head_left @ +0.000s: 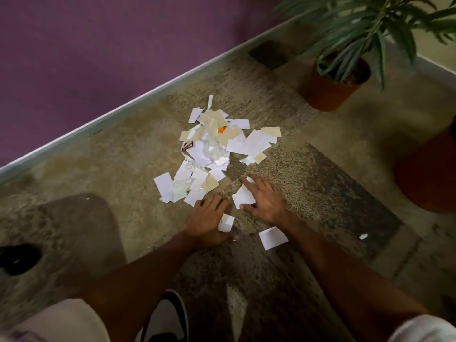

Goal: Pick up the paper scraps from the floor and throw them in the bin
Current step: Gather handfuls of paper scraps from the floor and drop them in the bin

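Most of the paper scraps (pixel 212 149) lie in a loose heap on the speckled floor (pixel 320 183), a little way out from the white skirting board (pixel 123 112) that runs below the purple wall (pixel 98 45). The pieces are white and cream, and there is a small orange spot near the top of the heap. Both hands are down at the near edge of the heap, palms to the floor. The right hand (pixel 264 201) is spread with its fingers straight, and its forefinger and thumb lie along the edges of one white scrap (pixel 243 196). The left hand (pixel 207 218) is flat beside it, fingers reaching toward the heap. A smaller scrap (pixel 225 223) sits in the gap between its thumb and forefinger, but the view is blurred there and the thumb may only be touching it, not pinching it. Another white piece (pixel 272 238) lies just beside the right wrist, and a tiny bit (pixel 363 236) lies well apart to the right. A potted plant (pixel 330 90) stands beyond the heap, with a second pot (pixel 429 174) at the right edge. A black-and-white shoe (pixel 167 317) shows between the forearms.
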